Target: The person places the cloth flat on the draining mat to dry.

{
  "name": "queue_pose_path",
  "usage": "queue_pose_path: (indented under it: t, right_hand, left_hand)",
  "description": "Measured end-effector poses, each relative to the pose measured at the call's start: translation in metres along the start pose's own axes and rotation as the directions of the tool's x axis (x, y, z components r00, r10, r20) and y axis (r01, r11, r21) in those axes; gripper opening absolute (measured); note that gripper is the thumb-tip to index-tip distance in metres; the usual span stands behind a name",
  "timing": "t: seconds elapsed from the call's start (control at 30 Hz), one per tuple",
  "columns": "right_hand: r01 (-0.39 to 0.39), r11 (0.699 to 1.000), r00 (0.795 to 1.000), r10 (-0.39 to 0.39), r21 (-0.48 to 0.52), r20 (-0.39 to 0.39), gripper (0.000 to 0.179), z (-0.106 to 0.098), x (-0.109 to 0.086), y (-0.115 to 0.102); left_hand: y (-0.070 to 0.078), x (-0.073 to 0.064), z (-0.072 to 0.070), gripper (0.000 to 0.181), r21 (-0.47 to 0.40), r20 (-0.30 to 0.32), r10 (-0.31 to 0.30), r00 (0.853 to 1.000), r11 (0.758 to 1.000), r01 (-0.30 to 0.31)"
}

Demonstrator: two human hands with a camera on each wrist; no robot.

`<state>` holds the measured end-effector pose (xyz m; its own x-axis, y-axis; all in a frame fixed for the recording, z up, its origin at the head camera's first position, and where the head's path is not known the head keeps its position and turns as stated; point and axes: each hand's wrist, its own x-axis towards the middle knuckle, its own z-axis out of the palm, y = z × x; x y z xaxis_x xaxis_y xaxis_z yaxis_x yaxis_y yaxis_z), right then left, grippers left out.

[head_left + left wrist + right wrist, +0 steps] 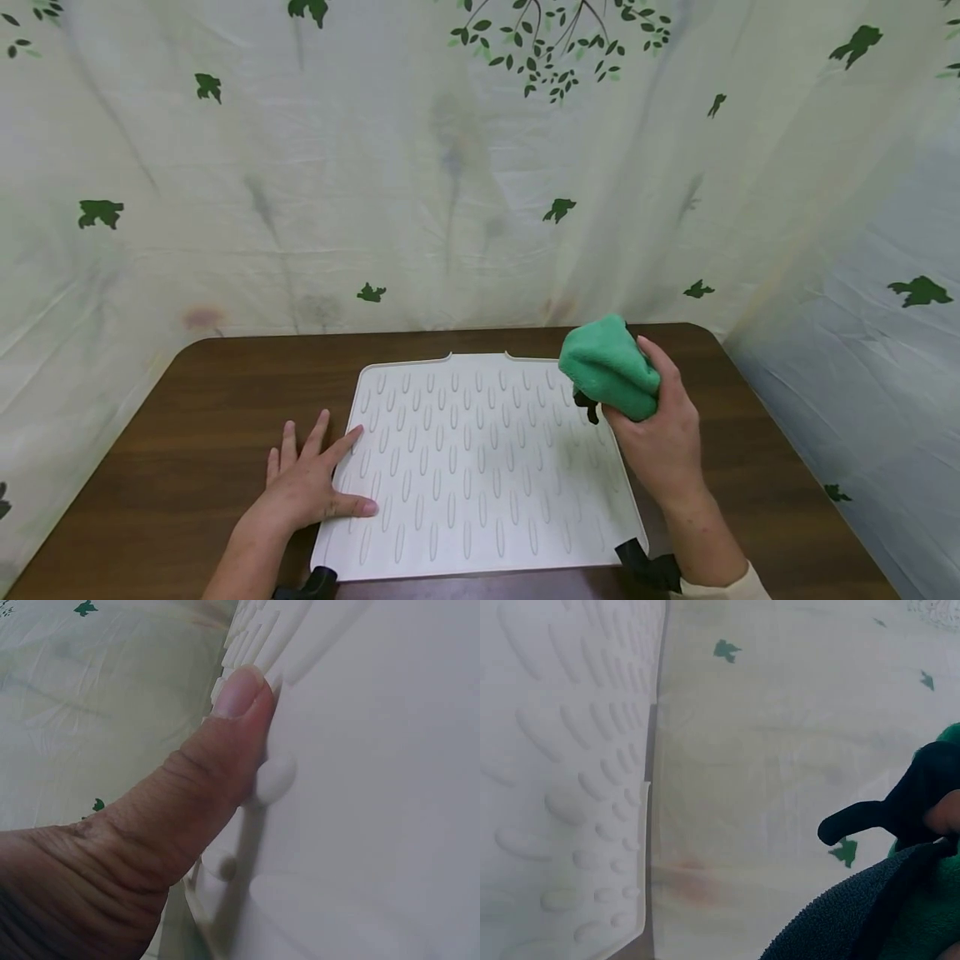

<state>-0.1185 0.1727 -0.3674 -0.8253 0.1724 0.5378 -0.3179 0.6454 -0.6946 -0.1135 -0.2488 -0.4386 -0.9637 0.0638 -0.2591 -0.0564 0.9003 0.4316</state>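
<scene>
My right grip (pixel 667 433) clasps the cloth (pixel 611 367) near the far right of the tray (pixel 472 467). My left grip (pixel 307 487), fingers spread, steadies one edge only; a hard push could skid the tray across the tabletop (pixel 187 417).

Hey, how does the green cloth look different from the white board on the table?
The green cloth is bunched up in the right hand, while the white board lies spread out on the table. The cloth looks soft and fuzzy; the board looks stiff, with rows of long bumps. Bunched like that, the cloth looks much smaller than the board. Both are being touched: the left hand rests on the board.
</scene>
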Motion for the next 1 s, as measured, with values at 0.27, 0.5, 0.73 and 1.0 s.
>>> queue_pose_path:
  t: [0.27, 0.5, 0.73, 1.0]
  right_hand:
    - [0.039, 0.999, 0.999, -0.038, -0.008, 0.038, 0.087, 0.007, -0.003, -0.005]
    - [0.093, 0.996, 0.994, -0.091, -0.016, 0.066, 0.087, 0.013, -0.005, -0.006]
    - [0.168, 0.985, 0.983, -0.165, -0.031, 0.076, 0.09, 0.019, -0.007, -0.007]
    - [0.199, 0.979, 0.973, -0.194, -0.03, 0.123, 0.094, 0.027, -0.012, -0.011]
  left_hand:
    - [0.001, 0.001, 0.0, 0.131, 0.002, 0.004, -0.01, 1.0, 1.0, 0.01]
    - [0.004, 0.002, 0.0, 0.13, 0.024, 0.0, -0.016, 1.0, 1.0, 0.016]
    - [0.004, 0.002, 0.0, 0.13, 0.034, -0.004, -0.021, 1.0, 0.999, 0.021]
    - [0.003, 0.001, 0.0, 0.129, 0.034, -0.011, -0.013, 1.0, 0.999, 0.013]
